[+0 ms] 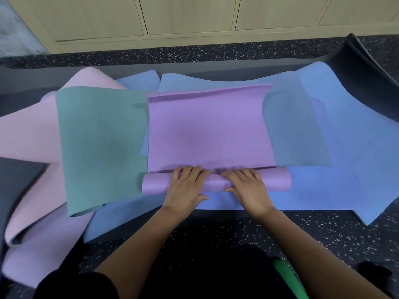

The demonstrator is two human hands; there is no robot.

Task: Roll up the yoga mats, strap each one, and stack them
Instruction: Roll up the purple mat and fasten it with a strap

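A purple yoga mat (pixel 207 130) lies flat in front of me, its near end curled into a short roll (pixel 155 184). My left hand (pixel 186 188) and my right hand (pixel 248 187) rest side by side on top of that roll, fingers laid forward over it and thumbs at its near side. A teal mat (pixel 101 143) overlaps the purple one on the left. Blue mats (pixel 345 152) spread underneath and to the right. A pink mat (pixel 30 152) lies at the far left, its near edge curling up.
A dark grey mat (pixel 362 76) curls up at the back right, another dark one (pixel 19 175) lies at the left. Speckled black floor (pixel 323 231) runs around the pile. Pale wooden cabinets (pixel 185 16) stand behind. A green strap (pixel 289 279) lies by my lap.
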